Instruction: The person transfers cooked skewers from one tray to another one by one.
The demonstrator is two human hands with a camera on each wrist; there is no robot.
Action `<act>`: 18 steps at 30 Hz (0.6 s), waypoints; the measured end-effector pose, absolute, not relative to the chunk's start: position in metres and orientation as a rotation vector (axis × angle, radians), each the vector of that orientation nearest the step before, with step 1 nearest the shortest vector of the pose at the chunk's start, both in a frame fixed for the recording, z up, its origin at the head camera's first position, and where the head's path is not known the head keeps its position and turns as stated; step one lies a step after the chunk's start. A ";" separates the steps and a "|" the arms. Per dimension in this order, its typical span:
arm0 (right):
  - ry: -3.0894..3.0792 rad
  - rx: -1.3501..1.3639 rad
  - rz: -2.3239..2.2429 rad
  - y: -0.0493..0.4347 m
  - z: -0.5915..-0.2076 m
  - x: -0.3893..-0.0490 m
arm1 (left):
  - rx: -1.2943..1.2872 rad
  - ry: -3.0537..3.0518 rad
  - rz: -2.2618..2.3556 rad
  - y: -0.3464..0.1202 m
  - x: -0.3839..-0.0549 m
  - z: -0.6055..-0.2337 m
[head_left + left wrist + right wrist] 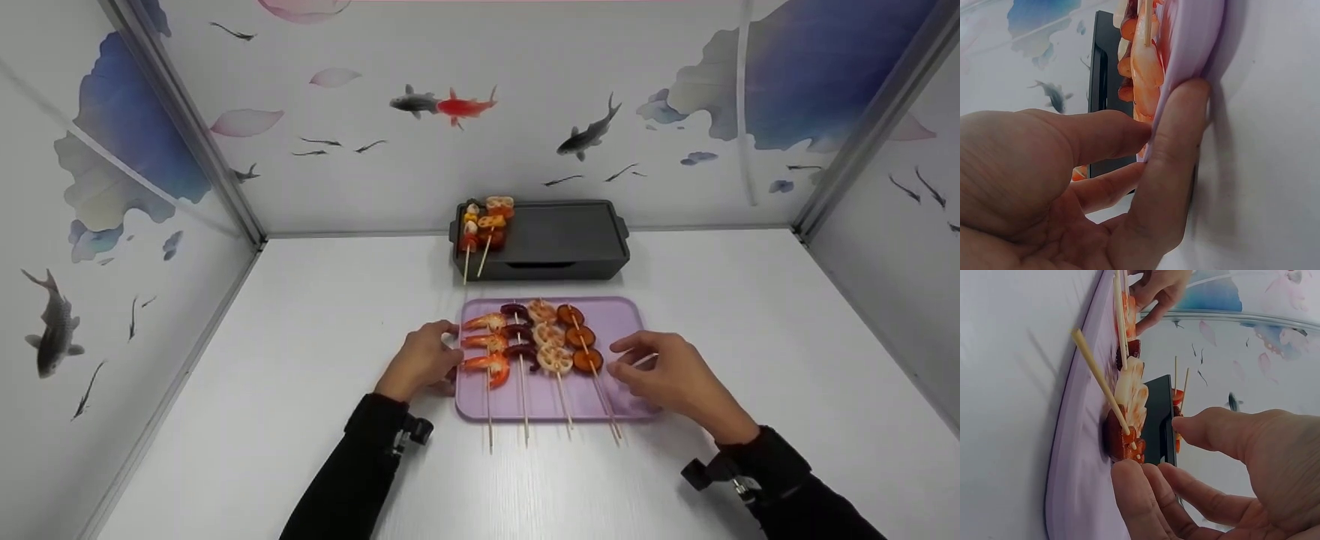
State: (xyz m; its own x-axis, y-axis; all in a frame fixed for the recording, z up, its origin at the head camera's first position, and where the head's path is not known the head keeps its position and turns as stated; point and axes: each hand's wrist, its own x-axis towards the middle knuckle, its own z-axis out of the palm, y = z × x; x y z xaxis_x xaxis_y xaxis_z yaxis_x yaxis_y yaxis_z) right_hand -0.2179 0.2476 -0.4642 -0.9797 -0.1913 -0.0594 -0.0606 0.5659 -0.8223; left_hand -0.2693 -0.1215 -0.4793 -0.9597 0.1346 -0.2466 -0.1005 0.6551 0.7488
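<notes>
A lilac tray (637, 311) lies on the table with a row of food skewers on it. From left to right these are a shrimp skewer (495, 367), a dark red tentacle-like skewer (517, 331), a lotus root skewer (553, 358) and a skewer of round brown slices (587, 361). My left hand (422, 358) pinches the tray's left rim; in the left wrist view the thumb (1112, 135) lies on the rim's inner side. Over the tray's right side hovers my right hand (667, 371), thumb and fingers apart and holding nothing, its fingertips close to the brown slices.
Behind the tray stands a dark grey grill (562, 232) against the back wall. Two skewers lie on its left end, a mixed one (470, 229) and one with lotus root (493, 221), their sticks jutting over the front. Printed walls enclose the white table (337, 300).
</notes>
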 end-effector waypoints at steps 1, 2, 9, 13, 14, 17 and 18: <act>2.658 -0.219 -1.382 0.247 -0.463 -0.219 | 0.025 2.590 1.197 -0.121 -0.269 -0.479; 2.660 -0.227 -1.382 0.247 -0.461 -0.220 | 0.025 2.591 1.192 -0.121 -0.270 -0.479; 2.658 -0.276 -1.436 0.244 -0.453 -0.227 | 0.036 2.607 1.199 -0.121 -0.270 -0.477; 2.649 -0.292 -1.465 0.242 -0.451 -0.232 | 0.044 2.608 1.210 -0.122 -0.269 -0.478; 2.647 -0.291 -1.469 0.242 -0.450 -0.233 | 0.051 2.611 1.209 -0.122 -0.268 -0.479; 2.651 -0.289 -1.468 0.240 -0.449 -0.237 | 0.073 2.631 1.200 -0.122 -0.268 -0.479; 2.657 -0.293 -1.465 0.239 -0.448 -0.239 | 0.081 2.640 1.196 -0.122 -0.267 -0.479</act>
